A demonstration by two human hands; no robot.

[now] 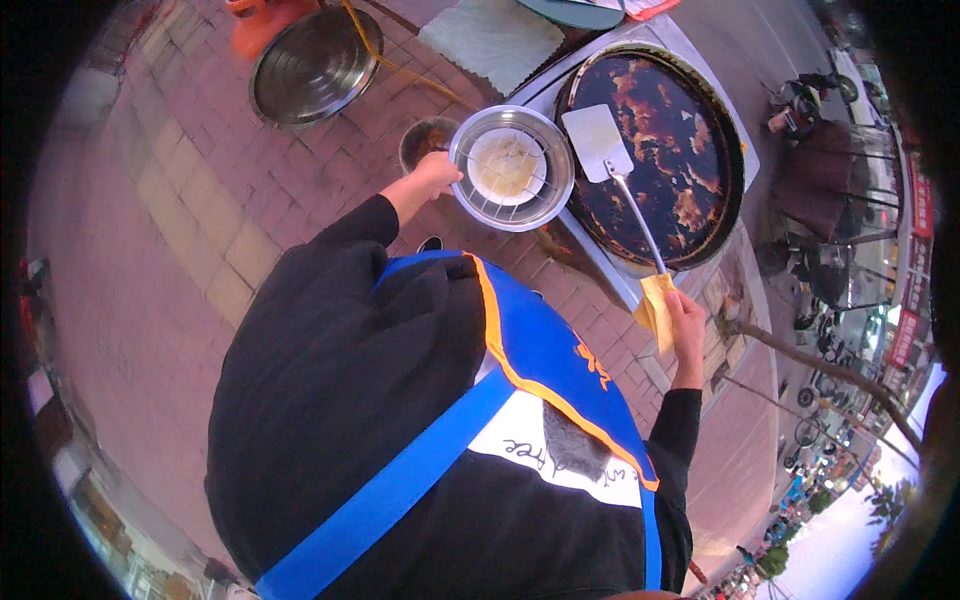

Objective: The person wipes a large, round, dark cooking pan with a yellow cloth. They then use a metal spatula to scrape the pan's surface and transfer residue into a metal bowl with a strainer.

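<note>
My left hand grips the rim of a round stainless steel basin. Inside the basin are a wire rack and a pale round surface with a yellowish patch in its middle. In my right hand is the handle end of a metal spatula, along with a folded yellow paper or cloth piece. The spatula's flat blade is over the left part of a large round griddle pan. Dark, browned and whitish residue covers much of the pan. The basin's right edge is close to the pan's left rim.
Below the basin's left side is a dark bowl or pot. A large round metal lid rests near an orange gas cylinder, with a yellow hose running past. A metal-edged stand bears the pan. Parked vehicles line the street.
</note>
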